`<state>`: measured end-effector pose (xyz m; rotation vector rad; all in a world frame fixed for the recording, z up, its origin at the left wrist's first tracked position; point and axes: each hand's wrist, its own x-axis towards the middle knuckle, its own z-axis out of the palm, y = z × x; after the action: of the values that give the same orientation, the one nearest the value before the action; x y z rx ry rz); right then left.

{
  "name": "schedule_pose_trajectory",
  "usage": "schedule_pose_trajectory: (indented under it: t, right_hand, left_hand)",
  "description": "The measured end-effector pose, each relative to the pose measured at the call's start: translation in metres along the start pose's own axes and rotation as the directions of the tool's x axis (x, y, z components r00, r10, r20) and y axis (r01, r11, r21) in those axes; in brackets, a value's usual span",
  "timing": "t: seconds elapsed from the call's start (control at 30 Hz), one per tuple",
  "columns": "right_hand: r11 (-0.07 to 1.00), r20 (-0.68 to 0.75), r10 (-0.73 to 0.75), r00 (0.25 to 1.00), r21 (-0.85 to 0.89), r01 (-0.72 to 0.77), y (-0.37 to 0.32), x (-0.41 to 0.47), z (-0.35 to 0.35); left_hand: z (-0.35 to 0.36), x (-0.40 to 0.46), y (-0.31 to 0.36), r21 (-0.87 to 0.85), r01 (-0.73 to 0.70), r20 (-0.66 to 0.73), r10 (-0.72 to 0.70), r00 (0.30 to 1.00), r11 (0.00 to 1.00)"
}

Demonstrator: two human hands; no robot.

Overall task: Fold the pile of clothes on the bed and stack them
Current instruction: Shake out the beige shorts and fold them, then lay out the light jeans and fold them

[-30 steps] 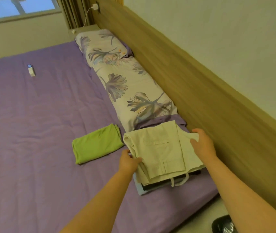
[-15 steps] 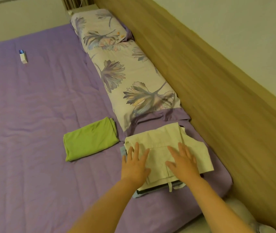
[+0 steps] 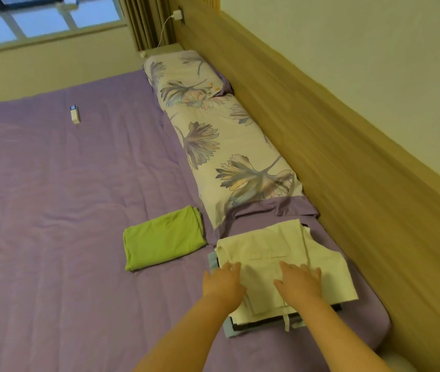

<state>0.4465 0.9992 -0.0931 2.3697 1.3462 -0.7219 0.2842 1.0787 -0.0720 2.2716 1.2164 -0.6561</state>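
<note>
Cream cotton folded garment (image 3: 283, 264) topping the stack of folded clothes (image 3: 261, 324) at the near corner of the purple-sheeted bed (image 3: 66, 210), pressed flat under left hand (image 3: 222, 281) and right hand (image 3: 300, 283), fingers spread, gripping nothing. Smoothing step, by the look of it. Lime-green folded cloth (image 3: 163, 241) lying just beside, not yet stacked; likely next, lifted whole and laid squarely on top.
</note>
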Motion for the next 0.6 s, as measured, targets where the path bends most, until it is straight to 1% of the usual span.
schedule_pose_trajectory:
  t: [0.13,0.27,0.33,0.43,0.6]
  right_hand:
    - [0.993,-0.083,-0.112,0.99,0.033,0.115,-0.026,-0.022,-0.032]
    - [0.974,-0.179,-0.223,0.958,-0.017,0.224,-0.063,-0.053,-0.054]
    - [0.961,-0.198,-0.272,0.942,-0.001,0.278,-0.087,-0.07,-0.06]
    - [0.926,-0.243,-0.356,0.902,0.035,0.375,-0.129,-0.1,-0.063]
    - [0.864,-0.266,-0.493,0.828,-0.041,0.501,-0.207,-0.157,-0.059]
  left_hand:
    - [-0.028,-0.03,-0.022,-0.083,0.043,-0.018,-0.045,0.999,0.996]
    - [-0.043,-0.071,-0.056,-0.093,0.07,-0.078,-0.077,0.994,0.993]
    - [-0.045,-0.094,-0.077,-0.108,0.078,-0.106,-0.09,0.99,0.991]
    - [-0.042,-0.13,-0.113,-0.144,0.096,-0.154,-0.118,0.981,0.985]
    - [-0.033,-0.199,-0.182,-0.218,0.166,-0.227,-0.215,0.95,0.962]
